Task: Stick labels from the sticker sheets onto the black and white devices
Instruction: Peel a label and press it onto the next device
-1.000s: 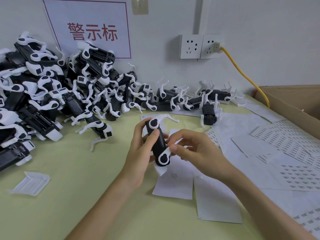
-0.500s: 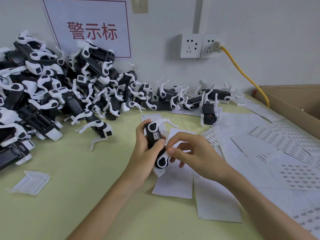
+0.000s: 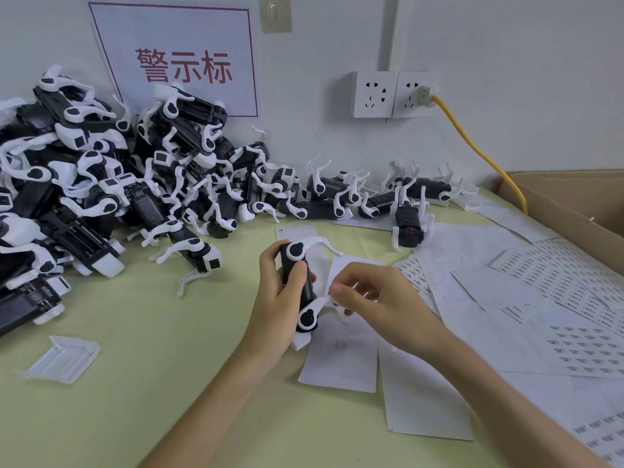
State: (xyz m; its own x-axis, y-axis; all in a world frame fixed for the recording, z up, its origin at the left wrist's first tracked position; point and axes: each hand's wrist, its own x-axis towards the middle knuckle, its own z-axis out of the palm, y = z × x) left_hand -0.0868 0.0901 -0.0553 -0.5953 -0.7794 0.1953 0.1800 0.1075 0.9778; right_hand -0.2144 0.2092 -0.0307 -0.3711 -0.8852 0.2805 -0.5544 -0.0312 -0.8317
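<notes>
Gripping the device (image 3: 308, 298) round its black body, my left hand (image 3: 280, 298) holds it nearly upright just above the tabletop (image 3: 135, 349), thumb laid across the front face and the other fingers curled behind. This is the head view, the only one I have. My right hand (image 3: 374, 298) has its wrist low and palm turned inward. Its thumb and forefinger are closed in a pinch at the tip of the device's lower white leg, and the remaining fingers are loosely curled. Whether a label lies in that pinch is too small for me to tell.

Handling, as I judge it: a light, rigid plastic shell, smooth enough to twist in the grasp. The thin white legs look springy and breakable, so the body is the place to hold, not the legs. Labels would be flimsy and tacky, best lifted by one corner.

Printed sticker sheets (image 3: 557, 275) lie to the right, near the right forearm, with blank sheets (image 3: 341, 359) directly beneath both hands. A pile of devices (image 3: 101, 197) is heaped against the wall at left, well apart from the hands, and a cardboard box (image 3: 574, 204) stands at far right.
</notes>
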